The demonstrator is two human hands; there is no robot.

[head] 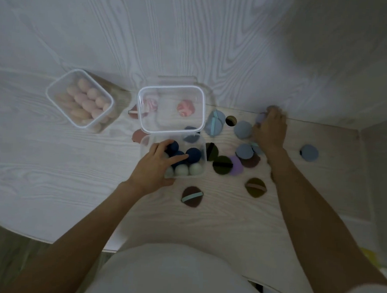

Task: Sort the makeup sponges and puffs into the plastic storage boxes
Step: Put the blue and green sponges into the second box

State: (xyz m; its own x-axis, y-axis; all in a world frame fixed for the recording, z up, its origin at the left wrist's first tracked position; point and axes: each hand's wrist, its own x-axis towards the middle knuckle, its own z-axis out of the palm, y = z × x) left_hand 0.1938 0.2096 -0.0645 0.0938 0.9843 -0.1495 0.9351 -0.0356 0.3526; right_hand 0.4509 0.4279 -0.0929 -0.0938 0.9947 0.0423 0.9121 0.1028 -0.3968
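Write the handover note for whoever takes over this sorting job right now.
Left hand: rests on the small box, fingers on a navy sponge; whether it grips is unclear.
Right hand: curled round a bluish puff at the far side of the table.
Done: pink sponges fill the left box; navy and pale sponges sit in the small box.
Left: the middle box holds only two marbled pieces; loose puffs, including the brown puff, lie on the table.

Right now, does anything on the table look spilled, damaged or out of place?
Nothing looks damaged. Flat puffs lie loose and scattered right of the boxes, unsorted; one blue puff sits apart at the far right. A brown puff is partly hidden behind the large clear box, easy to miss.
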